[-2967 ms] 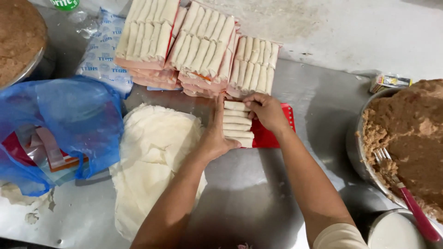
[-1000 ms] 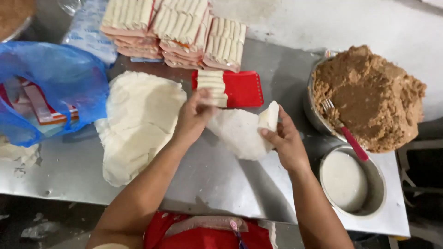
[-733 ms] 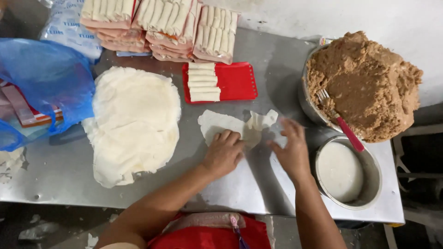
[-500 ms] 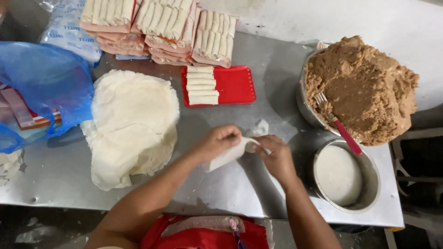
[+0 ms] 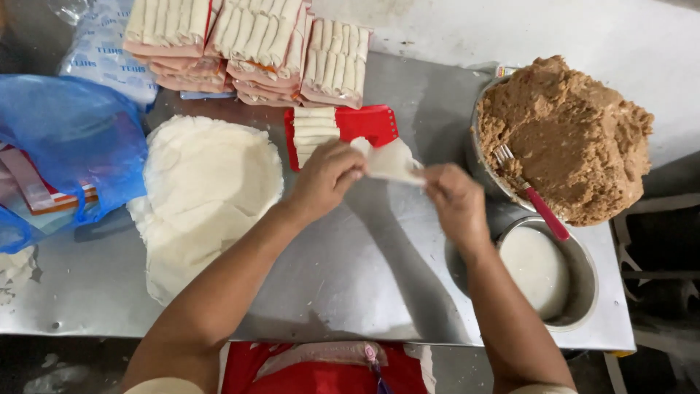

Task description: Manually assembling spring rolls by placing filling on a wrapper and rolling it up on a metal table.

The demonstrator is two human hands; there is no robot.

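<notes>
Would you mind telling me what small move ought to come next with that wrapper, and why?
Probably lay the thin wrapper flat on the metal table. The left hand and right hand hold it in the air, with no filling on it, and the brown filling sits close by.

A steel table [image 5: 350,284] carries a stack of round wrappers [image 5: 204,197], a blue plastic bag [image 5: 69,138], trays of rolls [image 5: 248,40], a brown filling bowl [image 5: 569,138] with fork [image 5: 529,193], and a white paste bowl [image 5: 543,270].
</notes>
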